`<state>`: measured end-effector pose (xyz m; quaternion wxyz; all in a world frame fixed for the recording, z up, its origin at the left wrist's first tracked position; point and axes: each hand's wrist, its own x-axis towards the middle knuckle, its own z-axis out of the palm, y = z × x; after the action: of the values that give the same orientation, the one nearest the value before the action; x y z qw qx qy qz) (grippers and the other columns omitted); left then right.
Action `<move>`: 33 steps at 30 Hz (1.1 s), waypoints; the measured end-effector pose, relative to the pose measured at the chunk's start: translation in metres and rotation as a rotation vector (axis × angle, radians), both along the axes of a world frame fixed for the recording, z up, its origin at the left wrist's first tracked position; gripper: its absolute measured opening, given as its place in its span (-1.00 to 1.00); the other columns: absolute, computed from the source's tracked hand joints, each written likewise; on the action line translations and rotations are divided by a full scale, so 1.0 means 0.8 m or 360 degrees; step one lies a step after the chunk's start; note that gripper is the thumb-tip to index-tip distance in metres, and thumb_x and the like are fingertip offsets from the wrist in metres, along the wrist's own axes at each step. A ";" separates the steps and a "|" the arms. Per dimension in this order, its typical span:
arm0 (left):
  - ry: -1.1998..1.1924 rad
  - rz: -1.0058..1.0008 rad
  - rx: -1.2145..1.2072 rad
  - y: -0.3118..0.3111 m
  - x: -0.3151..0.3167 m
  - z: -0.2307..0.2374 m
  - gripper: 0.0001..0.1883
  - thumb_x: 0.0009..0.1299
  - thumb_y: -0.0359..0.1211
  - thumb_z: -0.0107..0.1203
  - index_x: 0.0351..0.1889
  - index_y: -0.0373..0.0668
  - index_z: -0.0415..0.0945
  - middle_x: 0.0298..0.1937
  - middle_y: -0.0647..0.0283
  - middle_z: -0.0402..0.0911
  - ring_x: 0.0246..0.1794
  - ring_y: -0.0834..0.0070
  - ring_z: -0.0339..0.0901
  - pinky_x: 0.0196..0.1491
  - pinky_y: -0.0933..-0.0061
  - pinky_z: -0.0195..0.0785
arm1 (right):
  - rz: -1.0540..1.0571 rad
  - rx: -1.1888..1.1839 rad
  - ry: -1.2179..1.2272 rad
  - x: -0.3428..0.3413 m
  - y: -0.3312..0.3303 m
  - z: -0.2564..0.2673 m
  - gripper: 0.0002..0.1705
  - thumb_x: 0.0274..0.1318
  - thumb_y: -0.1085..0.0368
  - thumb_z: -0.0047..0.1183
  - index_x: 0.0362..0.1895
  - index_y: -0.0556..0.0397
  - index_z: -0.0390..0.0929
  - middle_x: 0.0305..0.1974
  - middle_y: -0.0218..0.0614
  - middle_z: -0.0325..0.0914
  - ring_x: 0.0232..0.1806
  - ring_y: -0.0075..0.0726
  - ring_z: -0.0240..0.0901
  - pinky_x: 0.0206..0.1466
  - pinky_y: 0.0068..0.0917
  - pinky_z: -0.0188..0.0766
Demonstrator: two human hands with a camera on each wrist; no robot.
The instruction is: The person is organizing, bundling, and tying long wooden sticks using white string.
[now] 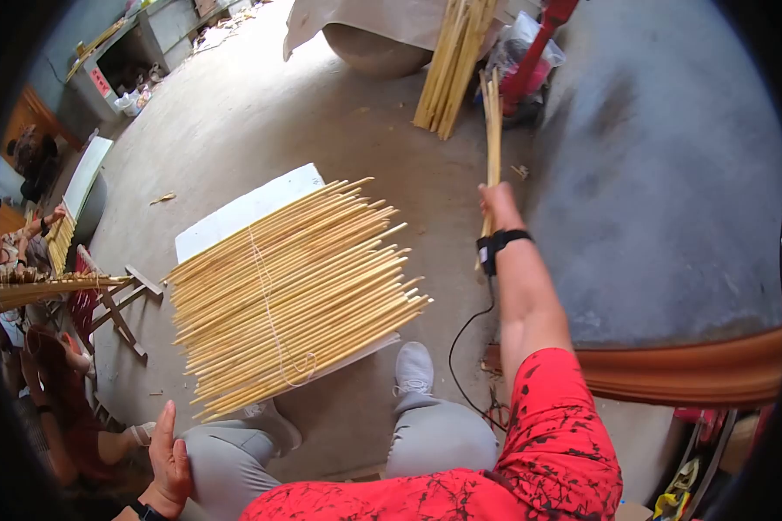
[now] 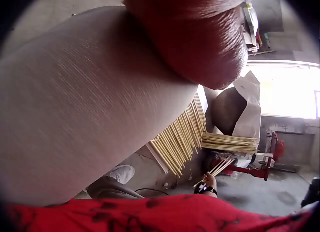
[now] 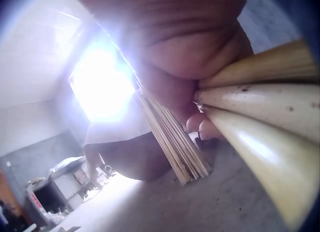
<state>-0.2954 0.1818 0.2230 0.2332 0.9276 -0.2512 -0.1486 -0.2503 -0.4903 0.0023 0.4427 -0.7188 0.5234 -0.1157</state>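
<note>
My right hand [image 1: 500,207] grips a few pale yellow sticks [image 1: 493,130], held out to the right with the arm stretched. In the right wrist view the curled fingertips [image 3: 207,129] close round the sticks [image 3: 270,107], which fan out toward the camera. My left hand [image 1: 170,460] lies by the left thigh [image 1: 222,456] with its fingers extended, holding nothing. Between them, in front of the knees, a wide layer of similar sticks [image 1: 295,295] lies side by side on a white board [image 1: 252,208]. A thin string [image 1: 265,295] runs across that layer, ending in a loop.
A bundle of longer sticks [image 1: 453,69] leans at the back beside a covered round vessel [image 1: 378,50]. A red metal stand [image 1: 530,65] is close by. At the right lies a grey slab with a brown moulded edge [image 1: 669,369]. Other people with sticks sit left, near a folding stool [image 1: 117,304].
</note>
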 end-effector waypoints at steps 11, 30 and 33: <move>0.0136 0.0190 0.0038 0.001 0.058 -0.005 -0.49 0.34 -0.25 -0.30 0.18 -0.42 0.17 0.20 -0.10 0.25 0.22 0.06 0.19 0.26 0.30 -0.05 | -0.0233 0.0024 0.0060 0.097 -0.073 0.037 -0.79 0.00 0.26 0.10 -0.52 0.13 0.42 -0.72 -0.44 0.34 -0.77 -0.54 0.22 -0.70 -0.50 0.22; 0.0200 0.0293 0.0060 0.006 0.078 -0.008 -0.45 0.35 -0.19 -0.29 0.19 -0.43 0.15 0.21 -0.08 0.23 0.24 0.11 0.16 0.28 0.29 -0.10 | 0.0924 -0.0549 0.0207 0.053 0.002 -0.068 -0.73 -0.09 0.23 0.15 -0.54 0.14 0.38 -0.76 -0.37 0.32 -0.80 -0.42 0.26 -0.73 -0.39 0.17; 0.0186 0.0286 0.0009 -0.005 0.078 -0.008 -0.45 0.34 -0.20 -0.28 0.18 -0.42 0.16 0.21 -0.09 0.24 0.23 0.10 0.18 0.27 0.30 -0.08 | 0.0899 -0.0502 0.0786 0.170 0.031 -0.028 -0.66 -0.10 0.12 0.15 -0.52 0.20 0.49 -0.48 -0.02 0.54 -0.41 -0.03 0.51 -0.37 -0.24 0.43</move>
<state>-0.2333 0.1775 0.2164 0.2573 0.9368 -0.1527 -0.1816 -0.1142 -0.4659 -0.0204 0.2025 -0.8996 0.3717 0.1077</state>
